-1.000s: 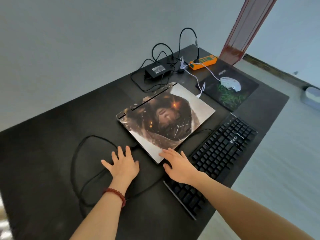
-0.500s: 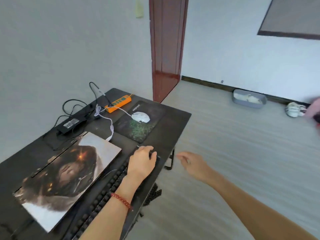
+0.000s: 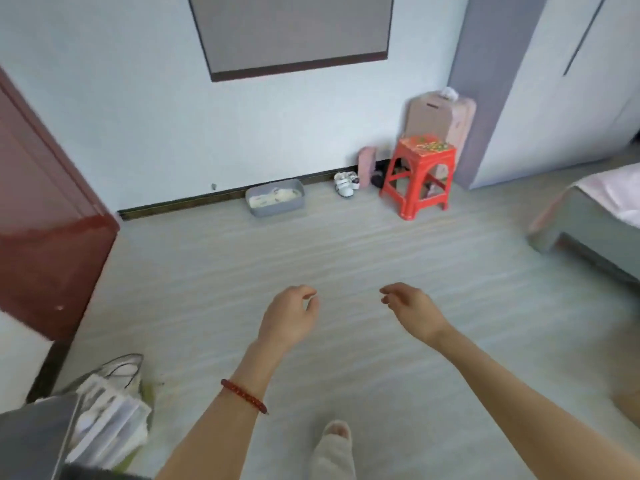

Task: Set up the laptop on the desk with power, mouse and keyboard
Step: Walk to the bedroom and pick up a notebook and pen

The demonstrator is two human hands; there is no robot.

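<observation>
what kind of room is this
Most likely a bedroom in a home: a bed with pink bedding at the right, a red stool and small shoes along the wall, and a red door at the left.

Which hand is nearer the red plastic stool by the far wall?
Right. The right hand hangs loosely curled almost directly in front of the red stool; the left hand, with the bead bracelet on its wrist, is further to the stool's left.

Both arms stretched out over pale floor (image 3: 346, 244), left hand (image 3: 289, 320) and right hand (image 3: 414, 311) apart, loosely curled, holding nothing. Far right, red stool (image 3: 420, 174); grey tray (image 3: 276, 199) along far wall. Near left, white bag (image 3: 110, 410).
</observation>
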